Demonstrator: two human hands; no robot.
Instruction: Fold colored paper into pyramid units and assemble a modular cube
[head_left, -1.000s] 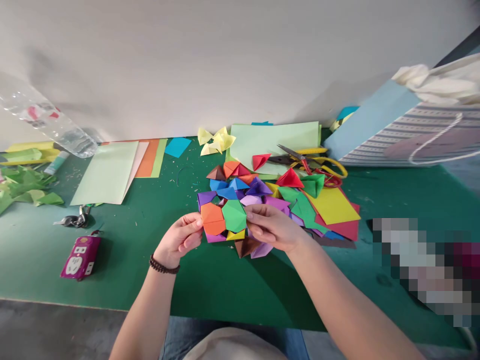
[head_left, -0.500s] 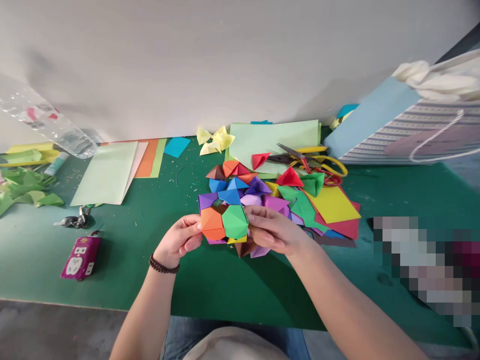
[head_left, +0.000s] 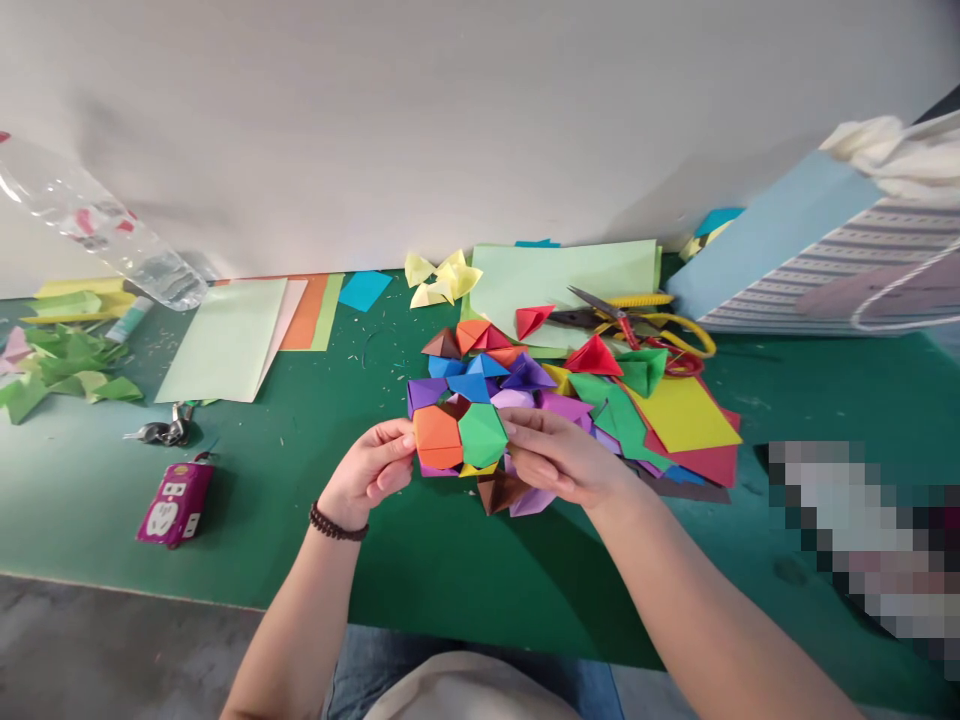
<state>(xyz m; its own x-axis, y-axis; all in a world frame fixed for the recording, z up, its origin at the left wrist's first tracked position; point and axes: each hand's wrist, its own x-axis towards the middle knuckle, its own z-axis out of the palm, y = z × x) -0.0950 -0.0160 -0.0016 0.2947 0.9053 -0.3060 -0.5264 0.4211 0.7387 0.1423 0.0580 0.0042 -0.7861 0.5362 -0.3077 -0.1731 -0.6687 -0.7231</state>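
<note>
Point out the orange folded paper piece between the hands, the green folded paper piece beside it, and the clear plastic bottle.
Orange folded paper piece [head_left: 438, 437]: head view, middle of its face.
Green folded paper piece [head_left: 483, 436]: head view, middle of its face.
Clear plastic bottle [head_left: 112, 229]: head view, middle of its side.

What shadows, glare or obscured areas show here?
Head view: soft shadow on the wall left of the striped bag; darker shadow on the green table below the right hand; highlights on the plastic bottle; pixelated patch at right; creases readable on the orange folded paper.
</note>
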